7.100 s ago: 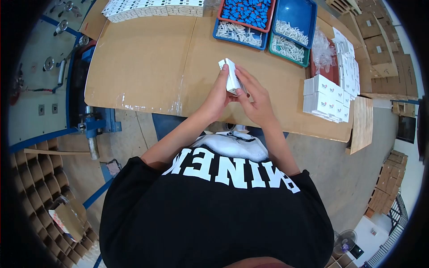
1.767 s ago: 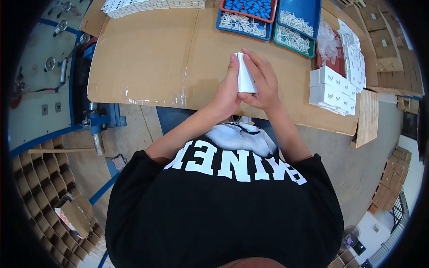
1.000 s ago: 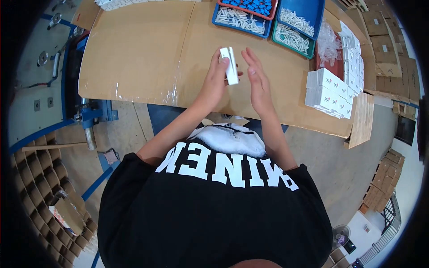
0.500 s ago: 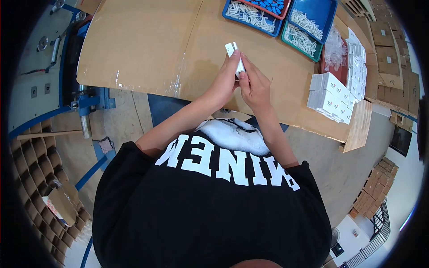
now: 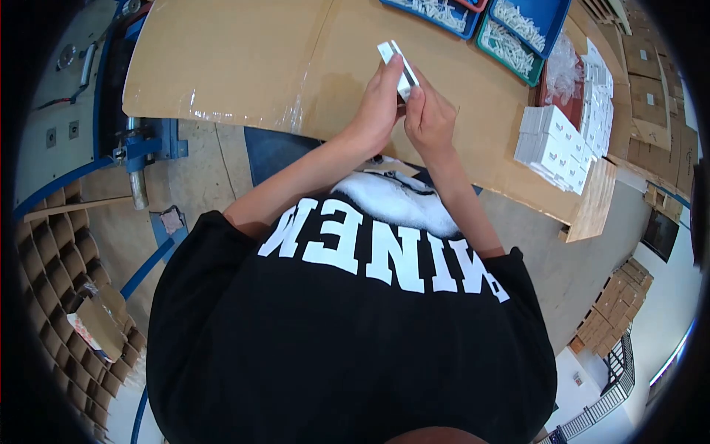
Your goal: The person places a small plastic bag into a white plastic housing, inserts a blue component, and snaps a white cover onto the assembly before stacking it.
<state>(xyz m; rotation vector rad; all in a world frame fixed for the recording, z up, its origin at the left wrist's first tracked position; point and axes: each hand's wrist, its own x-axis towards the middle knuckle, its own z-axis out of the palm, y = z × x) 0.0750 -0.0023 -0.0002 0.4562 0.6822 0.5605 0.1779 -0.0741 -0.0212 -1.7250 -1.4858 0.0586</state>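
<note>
A small white box (image 5: 386, 52) is held between both hands above the cardboard-covered table (image 5: 229, 59). My left hand (image 5: 379, 103) wraps round it from the left, its thumb along the upper part. My right hand (image 5: 431, 115) grips the lower right side, with the thumb near the box's lower end. A dark strip shows along the box between the hands. The fingers behind the box are hidden.
Blue (image 5: 551, 22) and green (image 5: 484, 46) trays of small white parts stand at the back right. Beside them are clear plastic bags (image 5: 563, 70) and stacked white boxes (image 5: 558, 148). A blue metal clamp (image 5: 151, 148) is left of the table.
Both hands and the white box have moved slightly up in the view. The box is turned a little, and a dark strip on it now shows. The whole view has shifted slightly.
</note>
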